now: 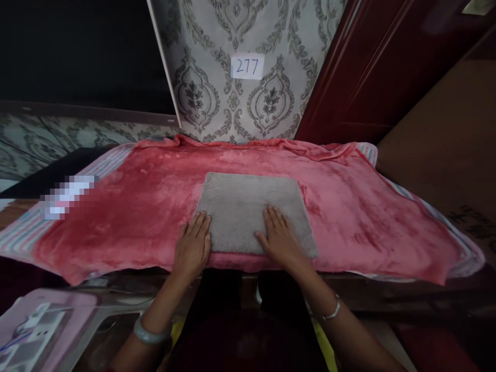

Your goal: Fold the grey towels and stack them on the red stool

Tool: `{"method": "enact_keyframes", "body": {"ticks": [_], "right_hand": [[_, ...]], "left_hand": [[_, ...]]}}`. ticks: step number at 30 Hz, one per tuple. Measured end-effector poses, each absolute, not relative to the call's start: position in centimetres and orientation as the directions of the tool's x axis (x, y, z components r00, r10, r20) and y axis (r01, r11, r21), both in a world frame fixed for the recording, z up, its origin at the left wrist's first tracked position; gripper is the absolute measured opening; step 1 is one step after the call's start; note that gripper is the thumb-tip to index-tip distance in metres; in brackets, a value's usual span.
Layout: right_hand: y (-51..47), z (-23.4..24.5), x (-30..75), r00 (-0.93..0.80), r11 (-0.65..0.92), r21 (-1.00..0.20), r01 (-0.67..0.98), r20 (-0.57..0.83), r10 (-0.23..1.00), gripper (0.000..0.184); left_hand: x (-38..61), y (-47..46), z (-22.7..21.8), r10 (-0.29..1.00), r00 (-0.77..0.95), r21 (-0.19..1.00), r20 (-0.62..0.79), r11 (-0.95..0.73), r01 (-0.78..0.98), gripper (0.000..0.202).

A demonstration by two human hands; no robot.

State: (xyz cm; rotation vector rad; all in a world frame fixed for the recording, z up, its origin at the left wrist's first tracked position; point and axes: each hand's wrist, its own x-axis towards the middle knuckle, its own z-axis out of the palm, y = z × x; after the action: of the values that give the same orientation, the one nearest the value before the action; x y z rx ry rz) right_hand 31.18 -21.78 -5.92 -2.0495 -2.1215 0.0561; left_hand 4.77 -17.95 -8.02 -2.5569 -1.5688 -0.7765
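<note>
A grey, short-piled cloth (240, 201), roughly rectangular, lies flat on a red plush blanket (147, 206). My left hand (192, 243) is laid palm down at the cloth's left edge, partly on the blanket, its fingers stretched forward. Toward the right side of the cloth, my right hand (279, 235) rests flat with the fingers extended and the thumb out to the left. Neither hand grips anything. Under the blanket, a striped cover (23, 235) shows at the left and right ends.
A large dark screen (77, 57) stands at the back left. Behind the blanket, a paper marked 277 (248, 66) is on the patterned wall. At right are a dark red door (360, 62) and a brown carton (445, 134). A pink stool (77, 298) is at lower left.
</note>
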Motion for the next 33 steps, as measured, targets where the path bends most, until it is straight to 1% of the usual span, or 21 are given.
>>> {"method": "enact_keyframes", "body": {"ticks": [4, 8, 11, 13, 16, 18, 20, 25, 27, 30, 33], "right_hand": [[-23.2, -5.9, 35.2, 0.063, -0.051, -0.113, 0.992, 0.100, 0.993, 0.071], [-21.7, -3.2, 36.1, 0.066, -0.056, -0.126, 0.990, 0.077, 0.995, 0.064], [-18.6, -1.1, 33.9, -0.010, 0.030, -0.170, 0.985, 0.113, 0.994, 0.062], [-16.3, -0.5, 32.0, -0.076, 0.097, -0.194, 0.976, 0.112, 0.991, 0.062], [-13.7, -1.1, 30.6, -0.136, 0.152, -0.205, 0.967, 0.087, 0.987, 0.060], [-13.0, -2.0, 31.1, -0.143, 0.154, -0.210, 0.966, 0.069, 0.987, 0.062], [-12.9, -2.8, 32.5, -0.103, 0.112, -0.213, 0.971, 0.053, 0.993, 0.066], [-13.7, -3.3, 37.0, 0.139, -0.136, -0.172, 0.976, 0.005, 0.990, 0.070], [-14.1, -3.4, 38.3, 0.223, -0.221, -0.177, 0.959, -0.011, 0.975, 0.070], [-14.8, -3.8, 39.5, 0.343, -0.337, -0.218, 0.916, -0.012, 0.939, 0.070], [-15.5, -4.2, 40.2, 0.374, -0.348, -0.253, 0.903, 0.061, 0.925, 0.067]], "left_hand": [[4.2, -17.7, -7.2, 0.837, 0.366, 0.263, 0.407, -0.491, 0.831, 0.055], [4.8, -15.2, -4.5, 0.836, 0.384, 0.282, 0.393, -0.507, 0.815, 0.052], [7.4, -12.4, -2.0, 0.831, 0.429, 0.242, 0.353, -0.524, 0.817, 0.052], [9.4, -10.8, -1.0, 0.838, 0.475, 0.191, 0.268, -0.529, 0.827, 0.056], [11.4, -9.6, -1.0, 0.851, 0.513, 0.101, 0.116, -0.524, 0.846, 0.062], [11.7, -9.4, -1.6, 0.854, 0.517, 0.061, 0.058, -0.520, 0.852, 0.062], [11.4, -9.4, -2.2, 0.855, 0.516, 0.039, 0.049, -0.518, 0.854, 0.061], [10.9, -9.2, -2.6, 0.849, 0.524, 0.025, 0.074, -0.527, 0.850, 0.061], [10.9, -9.2, -2.6, 0.844, 0.528, 0.029, 0.094, -0.533, 0.846, 0.060], [10.8, -9.1, -2.7, 0.833, 0.539, 0.067, 0.126, -0.549, 0.833, 0.061], [10.5, -8.9, -3.1, 0.819, 0.550, 0.140, 0.163, -0.571, 0.809, 0.059]]}}
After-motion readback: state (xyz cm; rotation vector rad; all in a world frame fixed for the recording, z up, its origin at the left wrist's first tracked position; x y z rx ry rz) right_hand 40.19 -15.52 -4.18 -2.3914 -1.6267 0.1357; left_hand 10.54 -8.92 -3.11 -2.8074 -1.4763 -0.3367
